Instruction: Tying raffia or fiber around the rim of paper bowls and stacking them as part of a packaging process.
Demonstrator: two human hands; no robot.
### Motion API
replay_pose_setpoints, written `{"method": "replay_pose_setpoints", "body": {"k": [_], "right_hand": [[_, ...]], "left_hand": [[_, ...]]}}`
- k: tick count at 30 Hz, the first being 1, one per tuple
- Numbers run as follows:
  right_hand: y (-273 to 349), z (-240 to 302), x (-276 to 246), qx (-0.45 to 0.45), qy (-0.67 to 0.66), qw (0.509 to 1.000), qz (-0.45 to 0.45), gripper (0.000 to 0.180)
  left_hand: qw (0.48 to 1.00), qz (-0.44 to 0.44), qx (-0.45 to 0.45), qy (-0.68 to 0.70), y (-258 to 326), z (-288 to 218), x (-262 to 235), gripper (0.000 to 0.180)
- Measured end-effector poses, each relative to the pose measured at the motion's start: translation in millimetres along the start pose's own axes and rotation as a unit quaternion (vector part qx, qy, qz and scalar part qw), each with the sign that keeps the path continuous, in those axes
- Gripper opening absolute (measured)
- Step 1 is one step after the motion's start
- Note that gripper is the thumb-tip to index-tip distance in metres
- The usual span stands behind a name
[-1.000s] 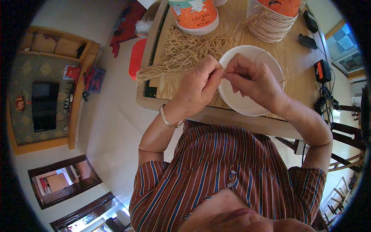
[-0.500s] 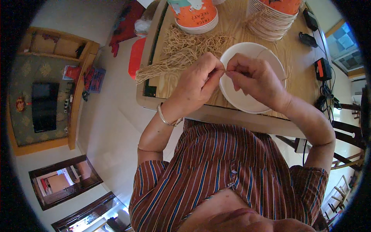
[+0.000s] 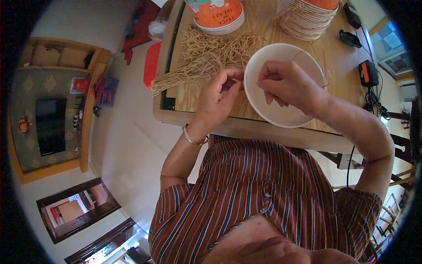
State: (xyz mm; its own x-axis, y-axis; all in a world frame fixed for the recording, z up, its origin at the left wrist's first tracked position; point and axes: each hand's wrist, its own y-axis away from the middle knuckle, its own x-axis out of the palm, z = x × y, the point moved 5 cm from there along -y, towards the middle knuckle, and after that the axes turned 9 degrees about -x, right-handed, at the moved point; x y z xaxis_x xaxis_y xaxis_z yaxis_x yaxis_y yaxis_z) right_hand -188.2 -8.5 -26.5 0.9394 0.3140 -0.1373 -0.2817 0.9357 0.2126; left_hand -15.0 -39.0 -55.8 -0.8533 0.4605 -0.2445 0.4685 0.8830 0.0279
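A white round paper bucket [image 3: 263,55] stands with its mouth up at the table's near edge. My left hand [image 3: 220,94] is at the bucket's left rim, thumb and fingers curled together; what they pinch is too small to make out. Over the bucket's mouth, my right hand [image 3: 290,86] has thumb and forefinger pressed together, and I cannot see what lies between them. A thin strand of twine [image 3: 302,53] shows at the bucket's far right side. Just beyond my left hand lies a loose heap of tan twine [image 3: 206,59].
Stacked orange-printed buckets [image 3: 220,20] stand behind the twine, and another stack [image 3: 307,22], draped with twine, stands at the far right. Black adapters and cables [image 3: 368,72] lie along the table's right edge. A red stool [image 3: 152,66] is beyond the left edge.
My hands were together at the bucket's left rim and are now apart. The left has moved a little left and down, and the right stays over the bucket's mouth.
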Motion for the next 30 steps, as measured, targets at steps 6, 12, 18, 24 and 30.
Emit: {"method": "replay_pose_setpoints", "body": {"k": [6, 12, 18, 24, 30], "right_hand": [[-5.7, -5.0, 2.5, -0.045, 0.041, 0.998, 0.013, 0.01], [-8.7, -0.3, 4.1, -0.081, 0.059, 0.995, -0.01, 0.011], [-11.4, -0.6, 5.4, -0.086, 0.058, 0.995, 0.001, 0.011], [-12.5, -0.4, 4.8, -0.086, 0.091, 0.992, 0.01, 0.013], [-11.9, 2.7, 5.5, -0.087, 0.069, 0.994, 0.005, 0.013]], "left_hand": [[1.0, -0.004, -0.014, 0.013, 2.3, 0.8, 1.6, 0.019], [1.0, -0.014, -0.004, 0.019, 3.3, 3.2, 1.1, 0.018], [1.0, -0.017, 0.0, 0.026, 3.2, 8.0, 1.5, 0.018], [0.999, -0.016, -0.004, -0.036, 6.4, 1.1, 0.8, 0.018], [0.997, -0.034, 0.014, -0.065, 6.6, -4.4, 0.4, 0.017]]}}
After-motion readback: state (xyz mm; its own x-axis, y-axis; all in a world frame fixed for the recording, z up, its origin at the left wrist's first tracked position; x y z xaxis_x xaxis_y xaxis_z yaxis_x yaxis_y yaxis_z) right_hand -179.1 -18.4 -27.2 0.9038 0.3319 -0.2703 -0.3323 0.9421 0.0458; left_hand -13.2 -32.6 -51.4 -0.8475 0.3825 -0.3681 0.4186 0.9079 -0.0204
